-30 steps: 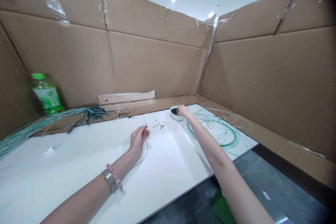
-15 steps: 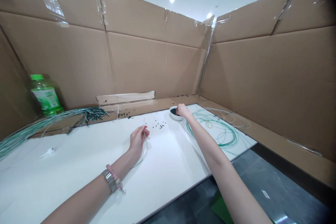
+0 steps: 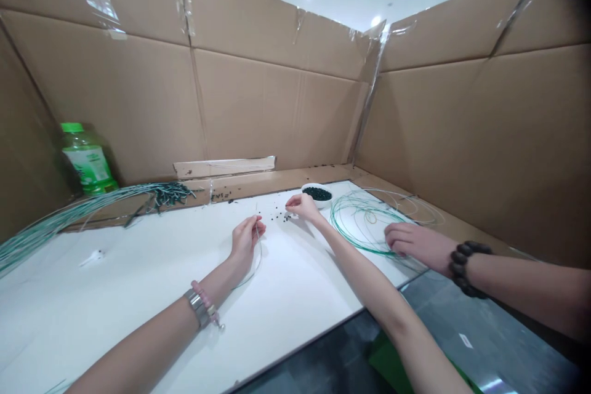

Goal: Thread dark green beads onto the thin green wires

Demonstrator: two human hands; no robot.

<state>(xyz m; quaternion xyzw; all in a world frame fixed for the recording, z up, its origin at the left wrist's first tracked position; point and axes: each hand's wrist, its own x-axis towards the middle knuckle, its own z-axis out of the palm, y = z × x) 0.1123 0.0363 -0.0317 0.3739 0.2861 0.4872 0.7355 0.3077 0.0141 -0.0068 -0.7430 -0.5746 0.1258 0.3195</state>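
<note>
Upright in the pinch of my left hand (image 3: 247, 241) is a thin pale green wire (image 3: 260, 258). Its tip pokes up above my fingers, and the rest curves down to the white table (image 3: 175, 258). My right hand (image 3: 303, 205) is just left of the white bowl (image 3: 329, 202), which holds small dark beads (image 3: 316, 193). Thumb and fingers are pinched together there; whatever lies between them is too small to make out. Loose dark beads (image 3: 279, 217) are scattered on the table between my hands.
Another person's hand (image 3: 413, 241), with a dark beaded bracelet, reaches in from the right over a coil of green wire (image 3: 341, 225). At left lie a bundle of wires (image 3: 92, 204) with dark ends and a green bottle (image 3: 90, 163). Cardboard walls (image 3: 258, 98) stand behind.
My right hand has come out of the bowl and moved left toward the loose beads. Another person's hand has entered from the right. My left hand still pinches the wire.
</note>
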